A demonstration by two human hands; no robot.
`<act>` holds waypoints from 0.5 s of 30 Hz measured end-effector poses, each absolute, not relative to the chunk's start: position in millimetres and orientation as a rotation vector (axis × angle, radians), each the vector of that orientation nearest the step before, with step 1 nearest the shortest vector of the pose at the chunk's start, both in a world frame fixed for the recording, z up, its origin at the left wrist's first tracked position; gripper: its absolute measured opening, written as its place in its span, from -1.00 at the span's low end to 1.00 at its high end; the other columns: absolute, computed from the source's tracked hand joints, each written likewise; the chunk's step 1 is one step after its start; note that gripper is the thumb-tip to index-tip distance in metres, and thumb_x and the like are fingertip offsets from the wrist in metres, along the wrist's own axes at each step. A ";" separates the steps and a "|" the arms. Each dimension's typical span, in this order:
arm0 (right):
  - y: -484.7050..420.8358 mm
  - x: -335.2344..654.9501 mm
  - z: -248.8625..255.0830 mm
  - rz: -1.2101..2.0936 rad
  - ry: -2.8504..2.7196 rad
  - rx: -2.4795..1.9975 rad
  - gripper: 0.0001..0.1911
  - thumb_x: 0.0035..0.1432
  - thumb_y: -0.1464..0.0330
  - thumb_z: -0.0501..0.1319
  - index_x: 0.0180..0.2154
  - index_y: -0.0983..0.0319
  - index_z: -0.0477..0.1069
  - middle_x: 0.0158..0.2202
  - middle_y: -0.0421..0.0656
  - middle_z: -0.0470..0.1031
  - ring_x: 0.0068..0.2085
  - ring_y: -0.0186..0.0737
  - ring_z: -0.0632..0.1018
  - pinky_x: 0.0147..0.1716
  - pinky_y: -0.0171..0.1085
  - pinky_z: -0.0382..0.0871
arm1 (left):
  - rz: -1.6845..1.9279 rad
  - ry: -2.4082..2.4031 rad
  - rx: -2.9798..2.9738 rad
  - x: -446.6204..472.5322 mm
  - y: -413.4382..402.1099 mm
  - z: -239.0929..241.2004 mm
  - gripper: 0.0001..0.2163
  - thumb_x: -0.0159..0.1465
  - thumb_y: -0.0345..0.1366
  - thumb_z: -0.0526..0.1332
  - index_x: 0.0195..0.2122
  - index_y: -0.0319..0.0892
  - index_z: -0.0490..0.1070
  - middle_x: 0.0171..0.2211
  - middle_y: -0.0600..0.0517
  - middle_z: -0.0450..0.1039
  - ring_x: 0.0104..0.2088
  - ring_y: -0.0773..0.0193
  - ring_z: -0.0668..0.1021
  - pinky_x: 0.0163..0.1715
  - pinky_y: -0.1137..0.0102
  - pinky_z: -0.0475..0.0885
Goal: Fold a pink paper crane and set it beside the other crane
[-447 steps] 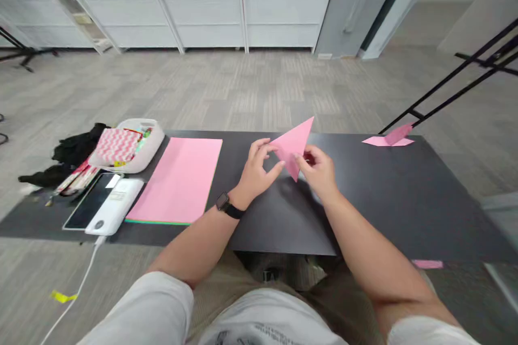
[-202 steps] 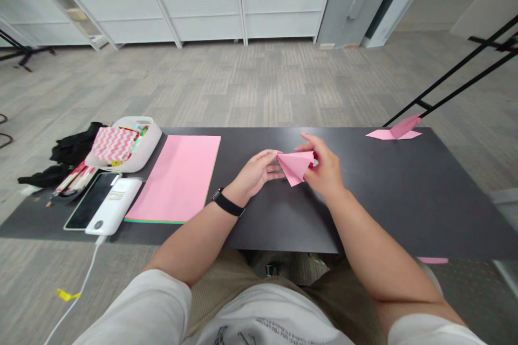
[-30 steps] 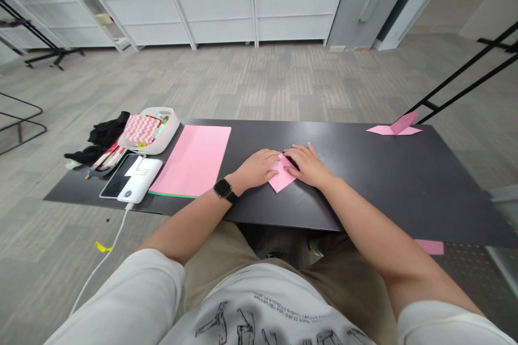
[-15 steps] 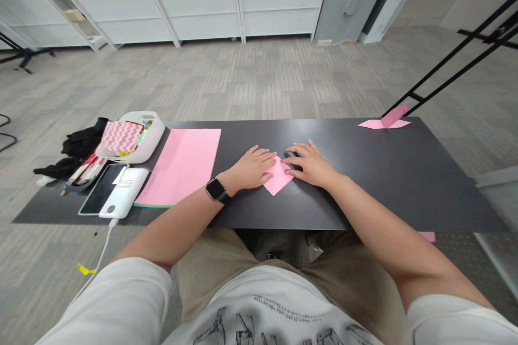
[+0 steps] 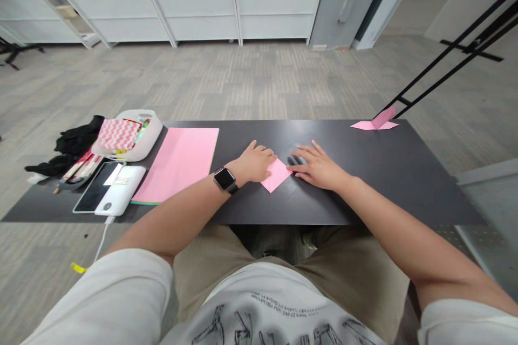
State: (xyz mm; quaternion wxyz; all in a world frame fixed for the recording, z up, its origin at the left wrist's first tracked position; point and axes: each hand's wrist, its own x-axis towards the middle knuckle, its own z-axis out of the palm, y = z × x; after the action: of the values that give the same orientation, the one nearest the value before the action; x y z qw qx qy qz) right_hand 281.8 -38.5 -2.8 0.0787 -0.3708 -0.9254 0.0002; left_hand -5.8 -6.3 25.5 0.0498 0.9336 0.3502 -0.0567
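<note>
A small folded piece of pink paper (image 5: pixel 278 173) lies on the dark table, one corner pointing toward me. My left hand (image 5: pixel 256 164) rests flat over its left side, fingers stretched out, covering part of it. On the other side my right hand (image 5: pixel 318 166) is spread on the tabletop, with a fingertip at or close to the paper's right corner; I cannot tell whether it touches. A dark shadow or reflection shows under its fingers. Left of my hands lies a stack of large pink sheets (image 5: pixel 178 161) with a thin green edge beneath.
A folded pink paper figure (image 5: pixel 376 123) stands near the far right edge of the table (image 5: pixel 404 183). At the left are a white basket (image 5: pixel 149 137) of packets, black cloth (image 5: pixel 79 135), a phone (image 5: pixel 95 188) and a white power bank (image 5: pixel 121 191) with a cable.
My right hand has shifted slightly right, away from the middle of the pink paper, and more of the paper's right side shows. My left hand still rests on it. The view has shifted slightly.
</note>
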 end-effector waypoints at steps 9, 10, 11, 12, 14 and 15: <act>-62.9 286.0 6.4 -0.135 -2.832 -1.112 -0.45 0.27 0.49 0.27 0.21 -0.03 0.63 0.41 -0.07 0.44 0.47 0.25 0.31 0.51 0.43 -0.11 | -0.135 1.152 2.847 -3.0 -18.6 16.9 -0.32 0.39 0.09 0.30 0.44 -0.15 0.36 0.41 -0.25 0.40 0.41 -0.31 0.38 0.46 -0.27 0.07; -64.3 287.8 6.5 -0.138 -2.839 -1.120 -0.44 0.26 0.49 0.27 0.21 -0.03 0.63 0.41 -0.07 0.44 0.46 0.26 0.32 0.50 0.43 -0.09 | -0.125 1.147 2.848 -4.1 -19.2 16.2 -0.31 0.39 0.10 0.30 0.45 -0.14 0.35 0.42 -0.24 0.39 0.42 -0.32 0.37 0.46 -0.28 0.07; -65.4 289.4 6.5 -0.139 -2.843 -1.133 -0.44 0.25 0.49 0.27 0.22 -0.02 0.63 0.41 -0.05 0.45 0.46 0.26 0.33 0.49 0.44 -0.07 | -0.114 1.140 2.846 -5.3 -19.5 15.5 -0.30 0.38 0.12 0.30 0.45 -0.13 0.35 0.43 -0.24 0.38 0.42 -0.34 0.36 0.46 -0.29 0.08; -66.0 290.8 6.4 -0.138 -2.842 -1.148 -0.45 0.25 0.48 0.27 0.21 -0.01 0.63 0.40 -0.04 0.45 0.45 0.26 0.34 0.49 0.43 -0.05 | -0.105 1.133 2.843 -6.7 -19.7 14.7 -0.28 0.37 0.14 0.31 0.46 -0.11 0.35 0.43 -0.24 0.37 0.43 -0.34 0.35 0.45 -0.29 0.09; -65.6 292.1 5.8 -0.127 -2.806 -1.186 -0.50 0.31 0.45 0.24 0.21 0.02 0.63 0.38 -0.03 0.47 0.44 0.24 0.36 0.48 0.40 0.00 | -0.091 1.122 2.837 -9.8 -19.6 12.3 -0.23 0.35 0.20 0.32 0.48 -0.09 0.33 0.45 -0.24 0.35 0.44 -0.35 0.33 0.46 -0.28 0.09; -64.3 291.6 5.2 -0.115 -2.769 -1.209 -0.53 0.35 0.42 0.22 0.22 0.03 0.62 0.37 -0.03 0.49 0.44 0.21 0.37 0.48 0.38 0.03 | -0.085 1.117 2.837 -11.5 -19.4 10.4 -0.21 0.34 0.23 0.31 0.49 -0.08 0.31 0.46 -0.24 0.33 0.46 -0.35 0.32 0.46 -0.27 0.07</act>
State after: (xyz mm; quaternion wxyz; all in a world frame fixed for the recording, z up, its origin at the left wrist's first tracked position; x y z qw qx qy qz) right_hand 291.6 -64.3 5.2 0.0587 -0.3992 -0.9142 -0.0380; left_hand -11.5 -19.4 10.4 0.0456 0.9291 0.3659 -0.0278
